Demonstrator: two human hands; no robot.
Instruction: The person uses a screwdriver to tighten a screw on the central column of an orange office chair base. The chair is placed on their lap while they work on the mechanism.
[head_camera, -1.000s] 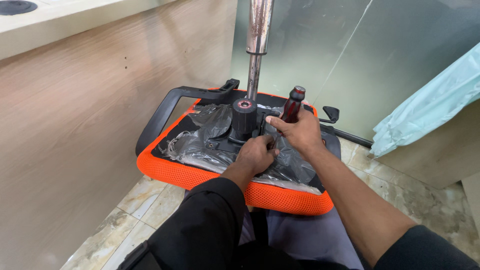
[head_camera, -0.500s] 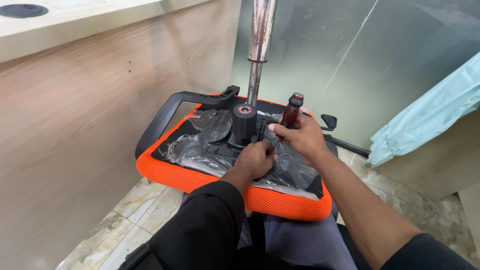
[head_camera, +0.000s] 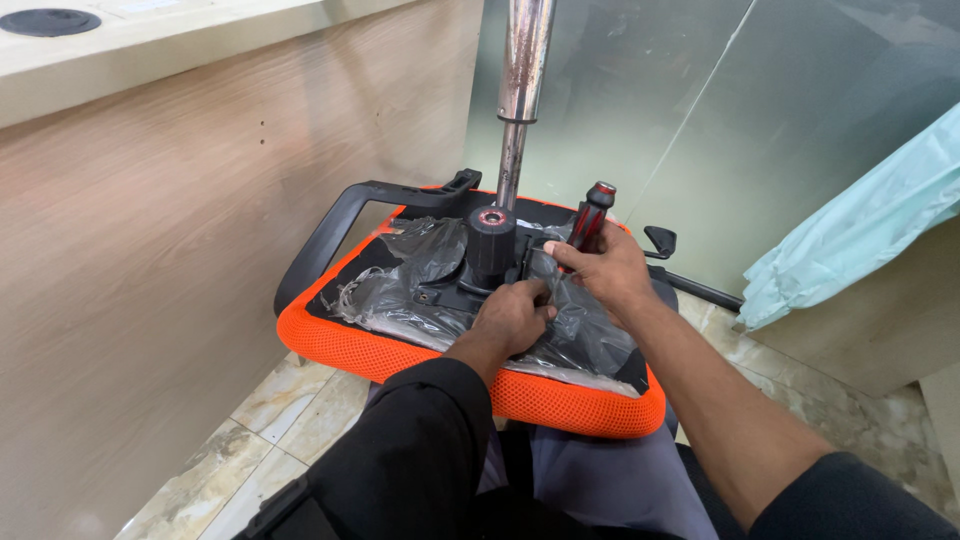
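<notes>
Right in the middle of the view, an upturned orange chair seat (head_camera: 350, 345) rests across the person's lap, its underside facing up and wrapped in crinkled clear plastic (head_camera: 400, 290). The right hand (head_camera: 610, 275) is closed around a screwdriver with a dark red and black handle (head_camera: 590, 220), handle end pointing up toward one o'clock, the shaft hidden down behind the fingers. The left hand (head_camera: 512, 318) sits just at seven o'clock from it, fingers curled and pressed down on the black mechanism plate (head_camera: 460, 290); whether it pinches anything I cannot tell. The two hands are almost touching. At eleven o'clock from the left hand stands the black hub (head_camera: 491, 245), with a chrome gas-lift column (head_camera: 520, 90) rising straight up out of the top edge. A black armrest loop (head_camera: 340, 220) curves round the seat's edge at nine o'clock. A black lever (head_camera: 662, 240) pokes out at three o'clock. Wood panelling (head_camera: 150, 280) stands left, frosted glass (head_camera: 720, 120) behind, pale green sheeting (head_camera: 860, 220) at far right, marble tiles (head_camera: 290, 410) below.
</notes>
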